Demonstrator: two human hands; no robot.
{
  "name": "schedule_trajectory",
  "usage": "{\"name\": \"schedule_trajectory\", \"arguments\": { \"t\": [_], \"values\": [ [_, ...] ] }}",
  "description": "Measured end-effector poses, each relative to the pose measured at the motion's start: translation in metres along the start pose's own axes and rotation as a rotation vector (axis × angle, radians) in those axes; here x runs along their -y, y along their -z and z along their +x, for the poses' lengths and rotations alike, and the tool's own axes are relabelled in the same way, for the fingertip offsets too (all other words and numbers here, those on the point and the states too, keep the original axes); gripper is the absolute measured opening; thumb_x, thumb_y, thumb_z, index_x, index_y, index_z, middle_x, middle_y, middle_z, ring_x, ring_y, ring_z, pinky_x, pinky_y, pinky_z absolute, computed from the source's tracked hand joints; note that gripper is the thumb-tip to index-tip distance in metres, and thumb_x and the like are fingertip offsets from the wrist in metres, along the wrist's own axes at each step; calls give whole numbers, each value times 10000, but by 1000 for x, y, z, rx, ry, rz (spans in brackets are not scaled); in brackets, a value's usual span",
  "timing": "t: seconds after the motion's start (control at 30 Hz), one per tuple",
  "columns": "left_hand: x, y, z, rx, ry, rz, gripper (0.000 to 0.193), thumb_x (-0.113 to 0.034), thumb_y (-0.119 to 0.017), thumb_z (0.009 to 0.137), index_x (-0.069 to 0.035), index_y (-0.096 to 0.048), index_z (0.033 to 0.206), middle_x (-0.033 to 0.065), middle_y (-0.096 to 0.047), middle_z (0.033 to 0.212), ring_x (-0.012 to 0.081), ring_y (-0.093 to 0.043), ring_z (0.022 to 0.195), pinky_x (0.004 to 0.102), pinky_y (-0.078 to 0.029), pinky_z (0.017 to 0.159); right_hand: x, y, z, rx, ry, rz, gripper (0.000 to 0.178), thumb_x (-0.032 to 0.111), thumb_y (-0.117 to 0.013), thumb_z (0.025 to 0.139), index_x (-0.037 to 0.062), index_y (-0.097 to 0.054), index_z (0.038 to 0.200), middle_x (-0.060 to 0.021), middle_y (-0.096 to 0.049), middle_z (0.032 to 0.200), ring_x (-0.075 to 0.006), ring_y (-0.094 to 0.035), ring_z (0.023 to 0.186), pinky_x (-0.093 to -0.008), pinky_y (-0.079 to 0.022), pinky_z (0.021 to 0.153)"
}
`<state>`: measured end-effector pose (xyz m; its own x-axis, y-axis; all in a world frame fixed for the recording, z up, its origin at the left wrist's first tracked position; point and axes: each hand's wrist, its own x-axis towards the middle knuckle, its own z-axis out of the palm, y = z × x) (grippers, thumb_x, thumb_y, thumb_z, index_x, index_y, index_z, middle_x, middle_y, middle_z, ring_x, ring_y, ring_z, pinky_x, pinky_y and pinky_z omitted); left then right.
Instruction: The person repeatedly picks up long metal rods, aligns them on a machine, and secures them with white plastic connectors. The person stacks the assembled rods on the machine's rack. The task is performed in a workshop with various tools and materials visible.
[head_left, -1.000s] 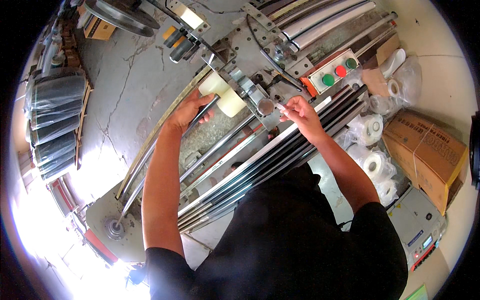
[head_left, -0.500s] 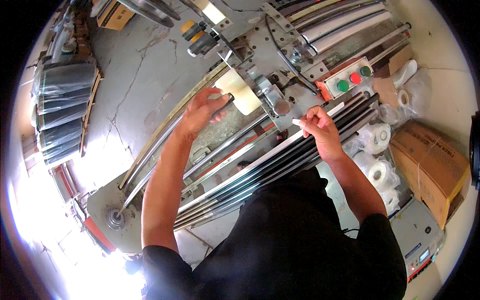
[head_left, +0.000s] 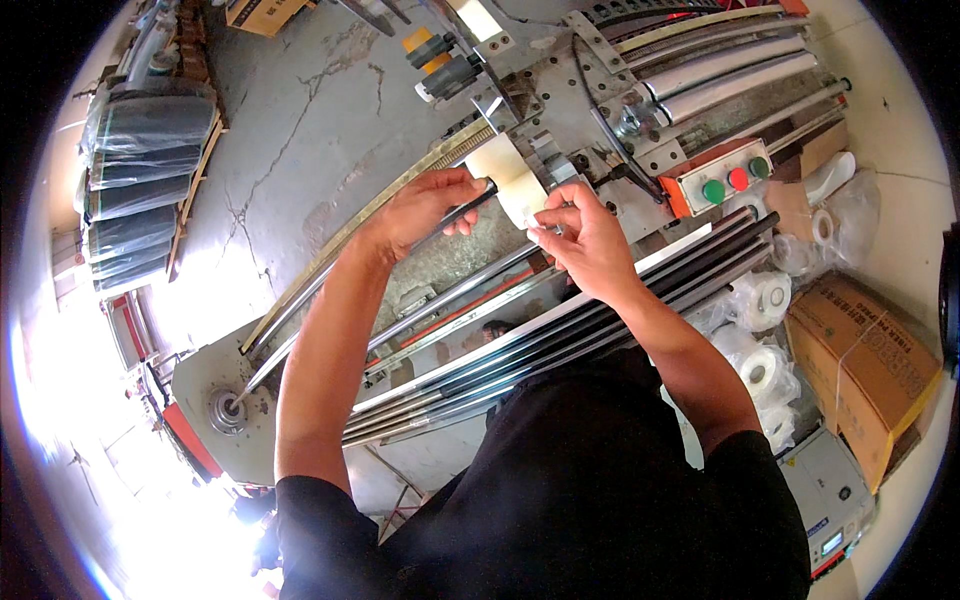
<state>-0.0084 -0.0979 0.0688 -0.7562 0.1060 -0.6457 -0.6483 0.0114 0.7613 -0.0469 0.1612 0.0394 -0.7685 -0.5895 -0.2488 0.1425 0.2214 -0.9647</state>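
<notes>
My left hand (head_left: pixel 432 212) is closed round a dark rod-shaped piece (head_left: pixel 458 214), with the thumb near its end, beside a cream-coloured roll (head_left: pixel 505 175) mounted on the machine. The fingertips of my right hand (head_left: pixel 583 243) are pinched together at the roll's near lower edge. They hold a small white strip, now mostly hidden by the fingers and hard to tell from the roll. Both forearms reach over a bundle of black and silver bars (head_left: pixel 560 350).
A control box (head_left: pixel 715 180) with green and red buttons sits right of my right hand. Farther right are plastic-wrapped rolls (head_left: pixel 765 300) and a cardboard box (head_left: pixel 855 350). Black wrapped rolls (head_left: pixel 145 160) are stacked at the far left, beyond a cracked grey floor (head_left: pixel 300 110).
My right hand has moved left with the white strip, from beside the machine's round knob to the cream roll's edge. My left hand has stayed by the roll with the dark piece.
</notes>
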Motion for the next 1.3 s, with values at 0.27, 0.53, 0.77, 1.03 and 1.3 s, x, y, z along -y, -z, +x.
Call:
{"name": "schedule_trajectory", "arguments": {
  "t": [0.27, 0.53, 0.77, 1.03, 1.3],
  "values": [
    [-4, -9, -7, -119, 8, 6, 263, -285, -652, 1014, -40, -670, 1107, 39, -678, 886, 100, -599, 723, 234, -457, 628, 0, -12, 25, -41, 94, -308, 397, 232, -822, 883, 39, -533, 1074, -139, -768, 927, -248, -712, 677, -384, -544, 641],
    [1, -6, -3, -24, -28, -75, 300, -246, -633, 1022, -9, -680, 1198, 22, -661, 844, 90, -569, 714, 249, -446, 620, 12, -20, 35, -20, 93, -305, 395, 229, -824, 883, 35, -525, 1055, -146, -756, 923, -267, -733, 711, -389, -551, 645],
    [0, -7, -2, -58, -47, -33, 317, -278, -628, 1020, -23, -724, 1182, -2, -650, 824, 75, -532, 699, 249, -422, 613, 14, -20, 26, -2, 68, -111, 364, 156, -810, 895, 38, -488, 1017, -125, -754, 913, -137, -667, 634, -313, -519, 579],
    [6, -5, 1, -48, -67, 23, 358, -326, -626, 1025, -16, -714, 1180, 5, -639, 814, 80, -531, 697, 246, -435, 616, 20, -11, 15, 112, 37, 100, 335, 112, -797, 908, 46, -477, 984, -118, -737, 946, -76, -628, 669, -246, -498, 533],
    [9, -6, 5, -65, -27, 7, 343, -332, -626, 1019, -34, -730, 1153, 9, -641, 808, 84, -544, 694, 250, -445, 606, 41, -6, 9, 222, 24, 182, 289, 74, -767, 930, 68, -484, 990, -95, -725, 976, -57, -607, 713, -216, -502, 573]
  ]
}}
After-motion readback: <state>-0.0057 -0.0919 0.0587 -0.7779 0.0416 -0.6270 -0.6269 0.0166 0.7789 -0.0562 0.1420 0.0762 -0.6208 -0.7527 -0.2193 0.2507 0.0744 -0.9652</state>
